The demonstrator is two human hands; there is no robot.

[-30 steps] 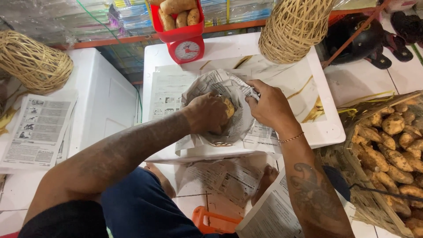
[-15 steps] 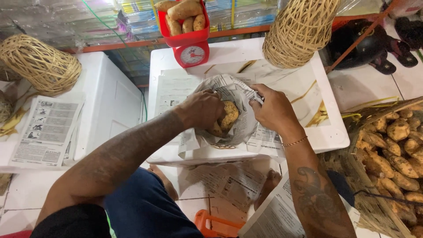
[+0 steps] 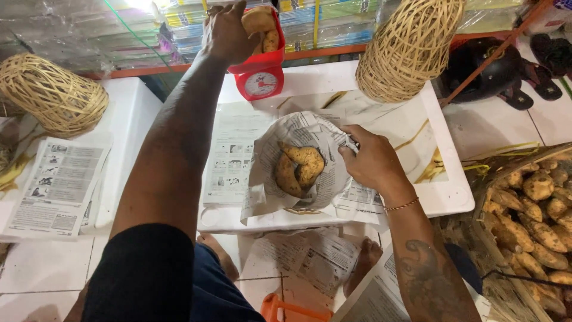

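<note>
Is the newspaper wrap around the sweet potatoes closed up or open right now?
Open: the newspaper wrap gapes, showing sweet potatoes inside; the right hand grips its edge.

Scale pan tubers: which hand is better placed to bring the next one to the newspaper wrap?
Left. The left hand is already up on the tubers in the red scale pan, while the right hand pinches the newspaper wrap open around three tubers.

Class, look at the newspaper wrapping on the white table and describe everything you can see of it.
The newspaper wrapping is a crumpled printed sheet, cupped open like a bowl on the white table. Inside lie brownish-yellow sweet potatoes, uncovered. The right hand pinches its right edge; the left hand is away at the red scale. More newspaper sheets lie flat beneath and beside it.
</note>
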